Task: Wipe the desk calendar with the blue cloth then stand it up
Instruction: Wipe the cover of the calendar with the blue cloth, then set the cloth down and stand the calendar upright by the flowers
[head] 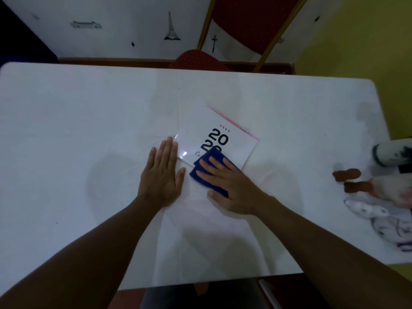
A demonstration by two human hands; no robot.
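The white desk calendar (231, 132) lies flat on the white table (89, 121), turned at an angle, with a pink spiral binding along its far right edge and large black digits on its cover. My right hand (231, 186) presses the folded blue cloth (206, 172) onto the calendar's near corner, covering part of the print. My left hand (163, 172) lies flat with fingers together on the table, its fingertips touching the calendar's left corner.
A red chair with a gold frame (200, 59) stands behind the table's far edge. At the right edge lie soft toys: a white and brown one (361, 186), a pale patterned one (379, 219), and a white cylinder-like object (392, 155).
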